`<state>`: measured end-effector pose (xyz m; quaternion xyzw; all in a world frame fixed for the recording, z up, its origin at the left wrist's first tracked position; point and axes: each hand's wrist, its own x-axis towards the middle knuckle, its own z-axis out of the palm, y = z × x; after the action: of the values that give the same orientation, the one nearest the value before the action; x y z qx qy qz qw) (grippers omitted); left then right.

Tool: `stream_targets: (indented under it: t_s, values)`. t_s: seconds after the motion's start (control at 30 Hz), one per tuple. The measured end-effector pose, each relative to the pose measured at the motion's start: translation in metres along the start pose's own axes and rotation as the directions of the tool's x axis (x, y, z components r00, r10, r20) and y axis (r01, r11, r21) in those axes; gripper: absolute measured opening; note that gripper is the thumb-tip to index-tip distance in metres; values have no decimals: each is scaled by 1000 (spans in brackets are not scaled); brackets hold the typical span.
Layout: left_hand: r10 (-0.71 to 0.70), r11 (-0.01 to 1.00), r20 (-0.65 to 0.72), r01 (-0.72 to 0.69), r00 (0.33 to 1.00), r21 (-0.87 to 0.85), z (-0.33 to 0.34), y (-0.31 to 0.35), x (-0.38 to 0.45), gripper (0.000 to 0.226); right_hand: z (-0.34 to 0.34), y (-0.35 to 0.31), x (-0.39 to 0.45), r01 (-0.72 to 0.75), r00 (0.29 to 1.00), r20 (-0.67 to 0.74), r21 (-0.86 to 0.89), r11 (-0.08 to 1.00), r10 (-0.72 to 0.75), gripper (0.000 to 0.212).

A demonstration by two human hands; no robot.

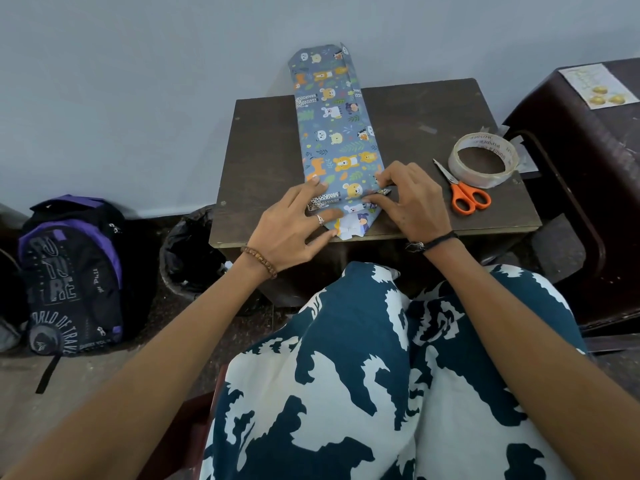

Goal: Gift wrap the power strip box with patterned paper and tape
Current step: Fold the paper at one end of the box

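A long box wrapped in blue animal-patterned paper (332,126) lies lengthwise on a small dark wooden table (263,150), its far end sticking out past the table's back edge. My left hand (294,226) lies flat with spread fingers on the near end of the paper. My right hand (405,199) pinches a folded flap of paper at the box's near right corner. The white underside of the paper shows at the near end. A roll of clear tape (483,159) and orange-handled scissors (462,190) lie on the table to the right.
A black and purple backpack (69,271) stands on the floor at the left beside a black bin (190,254). A dark cabinet (581,168) with a printed sheet on top is at the right. My lap in patterned fabric is below the table edge.
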<state>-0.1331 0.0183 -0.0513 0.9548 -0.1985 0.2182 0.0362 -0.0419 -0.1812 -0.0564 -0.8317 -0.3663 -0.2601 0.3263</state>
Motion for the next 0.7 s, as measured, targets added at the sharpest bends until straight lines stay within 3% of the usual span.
stream_targets:
  t_s: [0.33,0.7]
  values:
    - [28,995,-8,-27,1000,91,8,3,-5,35,-1,0,-1,-23,1000,-9,32,999,24,29]
    - [-241,970,-209,226,948,-94,8,16,6,23,-2,-2,-2,-47,999,24,17,999,46,23]
